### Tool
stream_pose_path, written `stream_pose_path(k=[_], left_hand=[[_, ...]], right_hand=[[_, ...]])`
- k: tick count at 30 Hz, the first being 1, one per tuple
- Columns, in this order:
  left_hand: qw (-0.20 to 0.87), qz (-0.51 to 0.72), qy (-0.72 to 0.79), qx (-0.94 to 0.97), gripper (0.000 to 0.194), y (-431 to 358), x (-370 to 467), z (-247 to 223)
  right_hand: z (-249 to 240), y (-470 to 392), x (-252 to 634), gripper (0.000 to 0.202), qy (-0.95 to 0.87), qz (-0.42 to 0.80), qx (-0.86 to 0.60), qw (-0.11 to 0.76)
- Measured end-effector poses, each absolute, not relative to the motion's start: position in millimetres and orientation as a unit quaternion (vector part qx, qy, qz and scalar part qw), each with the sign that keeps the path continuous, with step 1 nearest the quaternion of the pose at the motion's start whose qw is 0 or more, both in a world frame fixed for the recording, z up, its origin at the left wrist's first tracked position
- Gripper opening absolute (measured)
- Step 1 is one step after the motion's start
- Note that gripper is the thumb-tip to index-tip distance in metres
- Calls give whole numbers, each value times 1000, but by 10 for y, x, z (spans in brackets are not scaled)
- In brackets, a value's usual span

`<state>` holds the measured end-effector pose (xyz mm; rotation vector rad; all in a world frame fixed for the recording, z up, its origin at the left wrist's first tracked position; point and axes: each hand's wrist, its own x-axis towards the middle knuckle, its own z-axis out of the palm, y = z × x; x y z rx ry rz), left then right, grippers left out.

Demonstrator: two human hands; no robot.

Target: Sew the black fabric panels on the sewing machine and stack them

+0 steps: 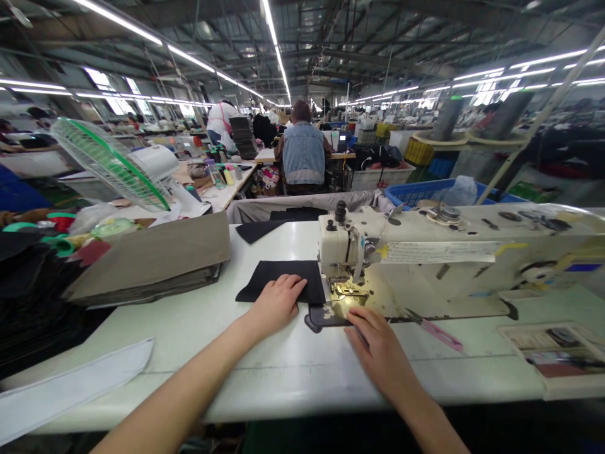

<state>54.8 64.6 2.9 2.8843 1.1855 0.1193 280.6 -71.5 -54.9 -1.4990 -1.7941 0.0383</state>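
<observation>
"What sort of place is this?"

"A sewing factory floor; a large sewing machine [439, 252] stands at three o'clock, while a stack of grey pieces [161, 249] lies at nine, coloured spools [61, 221] just beside it."

"Couldn't it be someone's home workroom?"

"Hardly; a broad metal roof [387, 38] stretches overhead at one o'clock; long strip lights [276, 47] run off into the distance at twelve; below them, also at twelve, a person in a denim vest [304, 154] works at another table [266, 154], back turned; near three o'clock sits a blue plastic basket [411, 194]."
</observation>
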Motion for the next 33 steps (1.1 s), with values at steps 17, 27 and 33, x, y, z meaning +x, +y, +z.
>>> stream_pose_path(k=[17, 27, 33], left_hand=[[47, 108, 336, 935, 46, 218, 326, 78], [109, 62, 245, 961, 56, 206, 631, -32], [102, 65, 303, 945, 59, 196, 725, -123]], right_hand=[[-364, -681, 2626, 28, -701, 16, -587, 406], [-501, -607, 2695, 37, -764, 75, -546, 336], [-453, -463, 2842, 35, -774, 84, -529, 338]])
